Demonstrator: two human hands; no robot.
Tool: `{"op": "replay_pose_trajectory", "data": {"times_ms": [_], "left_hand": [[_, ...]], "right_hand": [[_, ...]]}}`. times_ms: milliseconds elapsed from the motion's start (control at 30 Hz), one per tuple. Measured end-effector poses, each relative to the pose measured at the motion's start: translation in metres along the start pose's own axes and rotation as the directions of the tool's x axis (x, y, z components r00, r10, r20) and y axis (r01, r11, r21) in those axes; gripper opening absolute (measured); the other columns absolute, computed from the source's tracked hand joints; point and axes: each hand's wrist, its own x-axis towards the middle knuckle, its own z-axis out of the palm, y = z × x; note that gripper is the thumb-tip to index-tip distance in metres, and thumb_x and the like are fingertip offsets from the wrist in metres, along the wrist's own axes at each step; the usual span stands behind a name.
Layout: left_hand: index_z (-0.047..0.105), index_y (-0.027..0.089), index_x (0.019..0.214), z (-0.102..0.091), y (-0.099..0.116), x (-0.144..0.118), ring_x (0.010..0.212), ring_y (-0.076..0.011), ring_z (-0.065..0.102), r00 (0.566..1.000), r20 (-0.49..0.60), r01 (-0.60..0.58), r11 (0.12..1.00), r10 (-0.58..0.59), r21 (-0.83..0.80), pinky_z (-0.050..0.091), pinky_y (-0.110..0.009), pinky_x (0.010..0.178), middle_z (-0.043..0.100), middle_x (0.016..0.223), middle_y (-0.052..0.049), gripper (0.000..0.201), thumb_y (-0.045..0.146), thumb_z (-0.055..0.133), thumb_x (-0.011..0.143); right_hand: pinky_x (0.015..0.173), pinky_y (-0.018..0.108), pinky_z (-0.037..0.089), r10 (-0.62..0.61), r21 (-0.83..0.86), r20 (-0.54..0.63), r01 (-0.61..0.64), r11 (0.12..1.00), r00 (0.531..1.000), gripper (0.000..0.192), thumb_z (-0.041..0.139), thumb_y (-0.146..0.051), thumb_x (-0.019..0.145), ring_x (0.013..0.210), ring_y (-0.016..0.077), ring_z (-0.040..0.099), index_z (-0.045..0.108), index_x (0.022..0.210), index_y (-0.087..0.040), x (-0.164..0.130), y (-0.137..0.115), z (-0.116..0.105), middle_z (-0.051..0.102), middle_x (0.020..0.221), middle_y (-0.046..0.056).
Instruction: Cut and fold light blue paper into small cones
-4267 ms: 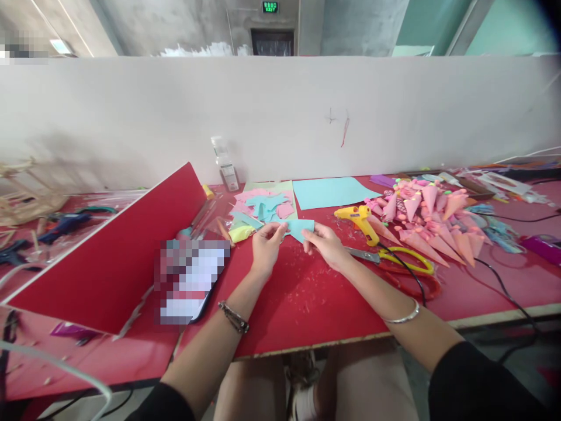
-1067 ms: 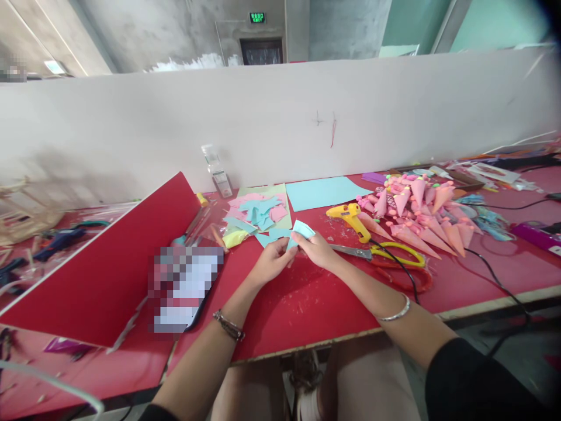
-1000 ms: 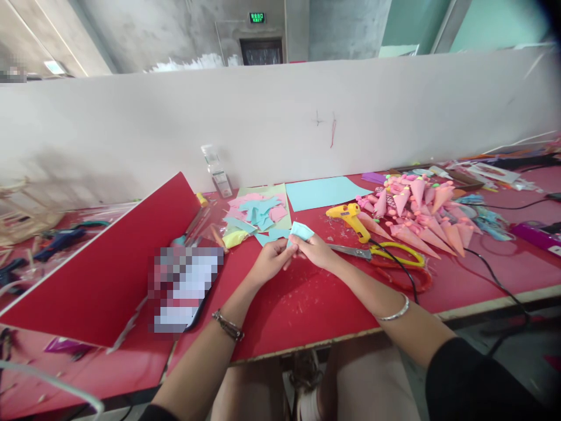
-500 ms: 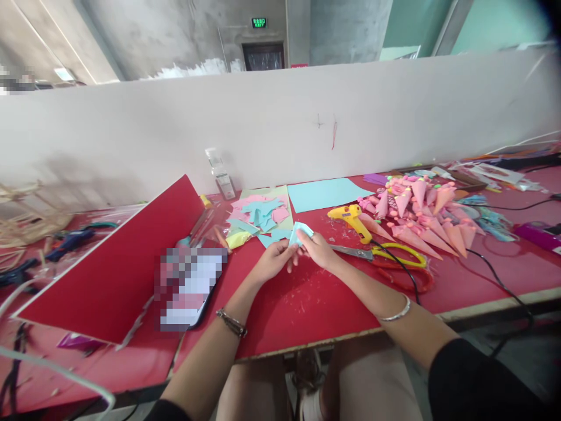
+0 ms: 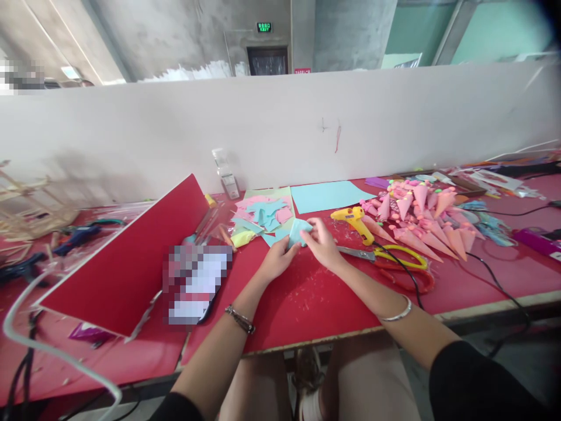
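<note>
Both hands pinch one item: blue paper piece (image 5: 299, 231), partly rolled/folded, held just above the red table (image 5: 307, 304). Left hand (image 5: 277, 261) closed on its near-left edge, thumb + fingertips; right hand (image 5: 321, 242) closed over its right side, fingers curled on top. How tight the roll is: can't tell, fingers cover the seam.

- Position: paper sits at 12 o'clock from left hand, 10 o'clock from right hand. Hands nearly touching, paper between them.
- Long axis: runs approx 7-to-1 o'clock, far end tilted up and away from the person.
- Nearer hand: about equal; right hand covers more of the surface.
- Scrap pile (image 5: 263, 213), pink + blue offcuts on pale green sheet: just beyond paper, 11 o'clock. Near.
- Blue sheet (image 5: 328, 195), flat: 1 o'clock, farther back by white partition (image 5: 280, 128).
- Glue gun (image 5: 356, 222), yellow: 3 o'clock of right hand, near, cord trailing toward table edge.
- Scissors (image 5: 394, 257), yellow handles: 4 o'clock, just beside right wrist.
- Pink cones (image 5: 421, 219), heap: well apart, 2–3 o'clock.
- Phone (image 5: 197, 283): 8 o'clock of left hand, apart; red board (image 5: 131, 257) leans beyond it.
- Open room: bare table strip at 6 o'clock, between hands and near edge. Right side crowded w/ tools + cord.
</note>
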Motion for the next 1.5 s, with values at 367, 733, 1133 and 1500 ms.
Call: {"op": "replay_pose_trajectory", "data": {"times_ms": [367, 733, 1133, 1500], "left_hand": [[0.046, 0.017, 0.074, 0.0, -0.004, 0.003, 0.057, -0.0099, 0.037, 0.996, -0.083, 0.015, 1.0, -0.014, 0.017, 0.032, -0.023, 0.056, 0.04, 0.06, 0.005, 0.023, 0.038, 0.043, 0.081], [0.046, 0.017, 0.071, -0.003, -0.002, 0.002, 0.052, -0.0094, 0.035, 0.996, -0.085, 0.018, 0.996, -0.011, 0.084, 0.026, -0.022, 0.052, 0.036, 0.055, 0.006, 0.022, 0.037, 0.044, 0.08], [0.045, 0.019, 0.086, -0.011, -0.004, 0.001, 0.056, -0.0153, 0.053, 0.999, 0.039, -0.053, 0.812, 0.037, 0.581, 0.027, -0.022, 0.048, 0.055, 0.064, -0.001, 0.013, 0.031, 0.042, 0.082], [0.047, 0.018, 0.106, -0.015, 0.006, -0.003, 0.076, -0.0223, 0.061, 0.99, 0.129, -0.076, 0.534, -0.062, 0.842, 0.039, -0.026, 0.06, 0.065, 0.083, -0.007, 0.028, 0.028, 0.048, 0.08]], "right_hand": [[0.073, 0.029, 0.049, -0.336, -0.323, 0.169, 0.374, 0.869, 0.926, 0.044, 0.038, -0.018, 0.084, 0.078, 0.0134, 0.056, 0.041, 0.126, -0.027, 0.001, -0.011, -0.011, 0.046, 0.117, 0.007], [0.066, 0.028, 0.046, -0.371, -0.3, 0.114, 0.388, 0.871, 0.922, 0.016, 0.044, -0.022, 0.081, 0.07, 0.0136, 0.051, 0.051, 0.095, -0.019, 0.006, -0.008, -0.015, 0.049, 0.093, 0.006], [0.085, 0.029, 0.04, -0.282, -0.22, 0.341, 0.368, 0.903, 0.897, 0.014, 0.049, -0.018, 0.076, 0.096, 0.0172, 0.05, 0.054, 0.088, -0.016, 0.004, -0.014, -0.017, 0.05, 0.103, 0.008], [0.098, 0.035, 0.031, -0.096, -0.257, 0.565, 0.285, 0.924, 0.82, 0.035, 0.053, -0.032, 0.078, 0.116, 0.0215, 0.041, 0.052, 0.108, -0.016, -0.003, -0.007, -0.012, 0.041, 0.127, 0.01]]}}
